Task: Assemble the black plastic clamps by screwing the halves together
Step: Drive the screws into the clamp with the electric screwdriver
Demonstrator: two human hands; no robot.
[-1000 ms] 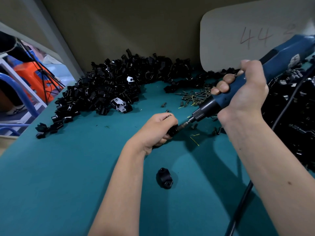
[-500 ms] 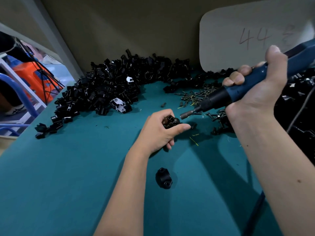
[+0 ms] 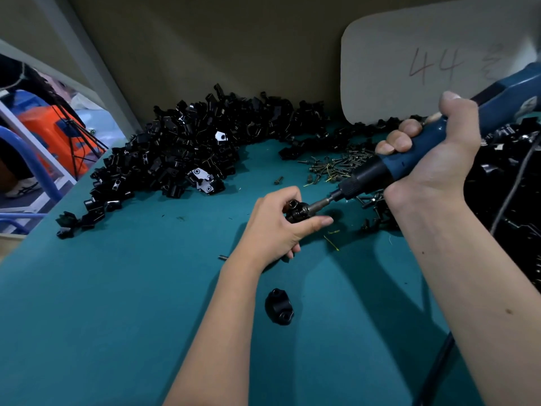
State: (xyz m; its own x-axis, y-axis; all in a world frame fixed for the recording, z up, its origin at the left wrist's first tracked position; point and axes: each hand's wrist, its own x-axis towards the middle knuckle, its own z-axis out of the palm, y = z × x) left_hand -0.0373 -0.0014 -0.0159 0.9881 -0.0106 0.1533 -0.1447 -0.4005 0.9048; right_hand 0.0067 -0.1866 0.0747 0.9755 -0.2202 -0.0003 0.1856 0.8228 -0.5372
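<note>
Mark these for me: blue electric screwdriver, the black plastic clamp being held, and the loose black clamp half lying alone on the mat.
blue electric screwdriver [image 3: 415,155]: head view, on the blue grip.
black plastic clamp [image 3: 296,210]: head view, top face in the left hand.
loose black clamp half [image 3: 278,307]: head view, middle of its body.

The black clamp [image 3: 297,212] being worked on sits above the teal table [image 3: 117,317], gripped in the left hand [image 3: 275,227], with an open screw hole facing up. The electric screwdriver [image 3: 409,159], blue-bodied with a black nose, slants down from the right hand [image 3: 433,153], its bit touching the clamp's right side. Nearer than that clamp, 1 clamp half [image 3: 278,306] lies alone on the table, 2 holes showing. Beyond the clamp and to its left, a big heap of black halves [image 3: 187,153] is piled. Beyond it to the right, loose screws [image 3: 336,165] are scattered.
</note>
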